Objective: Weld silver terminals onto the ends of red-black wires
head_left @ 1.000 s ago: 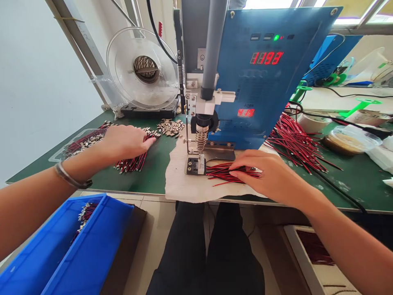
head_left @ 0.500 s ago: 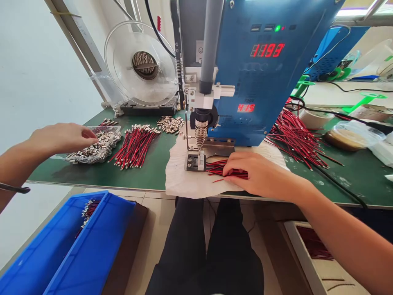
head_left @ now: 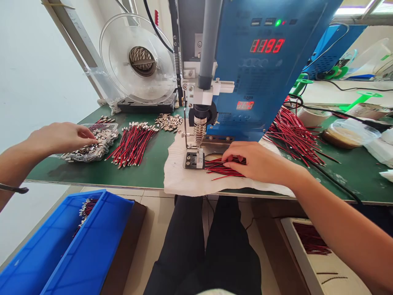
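Note:
My left hand (head_left: pixel 59 138) is over a clear plastic tray (head_left: pixel 115 137) heaped with small metal connectors (head_left: pixel 102 141). Its thumb and fingers are drawn together at the heap; whatever lies between the tips is hidden. At the soldering machine (head_left: pixel 239 82), my right hand (head_left: pixel 258 162) rests on a loose bunch of red-and-black wires (head_left: pixel 215 166), thumb and fingertips closed on wires there. The wires lie on a white cloth (head_left: pixel 190 182), to the right of a small black fixture (head_left: pixel 194 160) under the machine's spring-wrapped tip (head_left: pixel 200 130).
Wires with connectors (head_left: pixel 133 143) lie in a pile beside the tray, and loose connectors (head_left: pixel 168 122) behind them. More wires (head_left: pixel 291 135) are heaped right of the machine. A clear reel (head_left: pixel 116 53) stands behind. Blue bins (head_left: pixel 92 246) sit below the table edge at left.
My right hand's fingers have lifted and shifted slightly on the wire bunch, uncovering more of it. My left hand stays at the tray. The view has shifted a little.

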Demonstrator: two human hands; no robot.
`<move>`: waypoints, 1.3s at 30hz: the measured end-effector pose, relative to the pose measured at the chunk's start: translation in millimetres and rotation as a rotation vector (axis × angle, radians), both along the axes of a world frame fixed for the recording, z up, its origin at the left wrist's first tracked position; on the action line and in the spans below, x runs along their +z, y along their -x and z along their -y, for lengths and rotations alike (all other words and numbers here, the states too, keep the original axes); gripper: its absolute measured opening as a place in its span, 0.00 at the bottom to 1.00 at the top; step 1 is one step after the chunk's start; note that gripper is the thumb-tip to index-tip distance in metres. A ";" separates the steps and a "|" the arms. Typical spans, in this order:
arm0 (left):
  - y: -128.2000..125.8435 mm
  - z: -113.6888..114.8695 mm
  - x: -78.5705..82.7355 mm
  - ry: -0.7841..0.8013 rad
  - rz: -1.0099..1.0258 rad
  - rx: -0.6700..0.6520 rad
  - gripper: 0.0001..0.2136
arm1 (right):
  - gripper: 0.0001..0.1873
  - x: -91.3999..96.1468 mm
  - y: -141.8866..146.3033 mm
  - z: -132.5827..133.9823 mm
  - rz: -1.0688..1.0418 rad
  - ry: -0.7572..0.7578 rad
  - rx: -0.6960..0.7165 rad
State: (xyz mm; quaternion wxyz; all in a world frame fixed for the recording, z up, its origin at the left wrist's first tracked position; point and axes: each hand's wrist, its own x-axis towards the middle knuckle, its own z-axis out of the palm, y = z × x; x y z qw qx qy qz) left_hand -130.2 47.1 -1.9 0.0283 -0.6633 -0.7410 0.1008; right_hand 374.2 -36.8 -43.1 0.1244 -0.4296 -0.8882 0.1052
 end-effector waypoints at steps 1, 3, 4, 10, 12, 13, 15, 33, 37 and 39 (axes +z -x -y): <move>-7.0 3.6 3.4 0.020 -0.041 0.060 0.28 | 0.12 1.4 0.6 -3.3 0.005 0.011 0.009; -22.0 11.7 11.8 0.043 -0.099 0.161 0.29 | 0.12 4.1 2.7 -9.1 0.013 0.025 0.035; -29.3 16.2 16.6 0.034 -0.121 0.187 0.29 | 0.12 5.6 4.0 -11.7 0.010 0.023 0.044; -69.0 45.1 41.0 -0.200 -0.009 0.210 0.29 | 0.13 18.5 11.6 -29.0 0.030 0.025 0.104; -84.3 53.0 44.9 -0.297 0.075 0.211 0.29 | 0.13 22.3 13.9 -36.1 0.071 0.076 0.150; -92.6 55.7 46.0 -0.314 0.116 0.184 0.29 | 0.13 23.3 14.9 -39.3 0.090 0.098 0.176; -109.1 57.6 46.2 -0.247 0.207 0.069 0.28 | 0.12 22.9 16.6 -44.2 0.116 0.122 0.223; -226.4 -20.8 39.4 0.651 0.128 -0.731 0.08 | 0.10 16.8 12.4 -42.7 0.111 0.154 0.124; -215.3 -22.9 29.0 0.715 0.344 -0.840 0.05 | 0.12 19.9 6.3 -42.5 0.060 0.188 0.130; -206.2 -20.2 26.0 0.797 0.459 -0.866 0.06 | 0.13 23.1 3.5 -41.7 0.041 0.231 0.125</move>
